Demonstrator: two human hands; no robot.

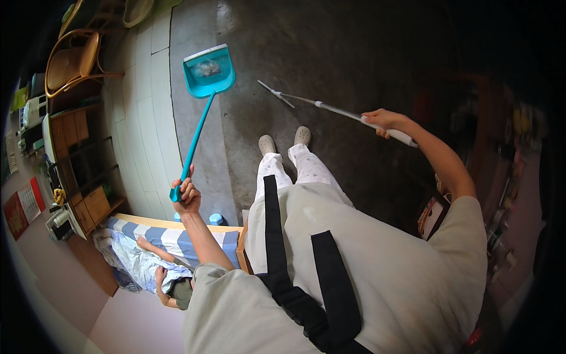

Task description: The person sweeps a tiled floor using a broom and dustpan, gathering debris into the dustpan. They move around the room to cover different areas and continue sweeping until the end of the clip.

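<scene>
My left hand [187, 197] grips the handle end of a teal long-handled dustpan [211, 86]. A clump of grey dust and hair [208, 68] lies in its pan, which is out ahead of me to the left. In my right hand [386, 124] is the white grip of a pole tool [338, 109] with a thin crossbar head, seemingly a floor squeegee or mop frame. That head [276, 94] is right of the dustpan, over the dark floor and apart from the pan; whether it touches the floor I cannot tell.
Pale floor planks [146, 115] adjoin the dark floor at left. A rattan chair [73, 66] and wooden cabinet [90, 208] stand beyond them. Another person [170, 283] lies under a light cover on a bed [221, 228] at lower left, near a blue container [216, 219]. Cluttered shelves line the right.
</scene>
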